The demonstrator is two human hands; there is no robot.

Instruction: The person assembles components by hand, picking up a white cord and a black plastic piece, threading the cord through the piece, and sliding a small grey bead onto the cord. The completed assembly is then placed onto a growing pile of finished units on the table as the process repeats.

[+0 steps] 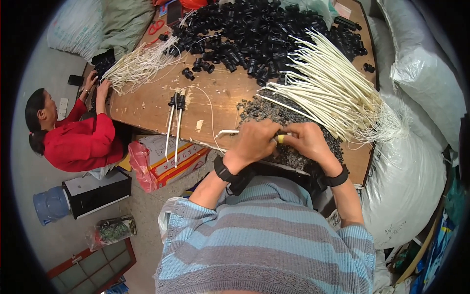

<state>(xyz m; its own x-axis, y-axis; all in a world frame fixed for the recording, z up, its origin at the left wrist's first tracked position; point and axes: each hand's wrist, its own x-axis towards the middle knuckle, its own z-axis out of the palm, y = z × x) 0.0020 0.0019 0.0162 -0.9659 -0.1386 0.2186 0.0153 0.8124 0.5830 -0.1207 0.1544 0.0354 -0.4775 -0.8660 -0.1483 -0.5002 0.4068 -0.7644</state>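
Fingers pinch mid-frame: left hand [254, 142] on white cord [227, 133], right hand [310, 140] on something hidden, probably fitting it, which next needs steady alignment.

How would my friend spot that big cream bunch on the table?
Find the brown table, then the heap of black parts at its far side. Nearer and rightward lies the big cream bunch, fanned out. Its strands look thicker and straighter than in the tangled bundle at left.
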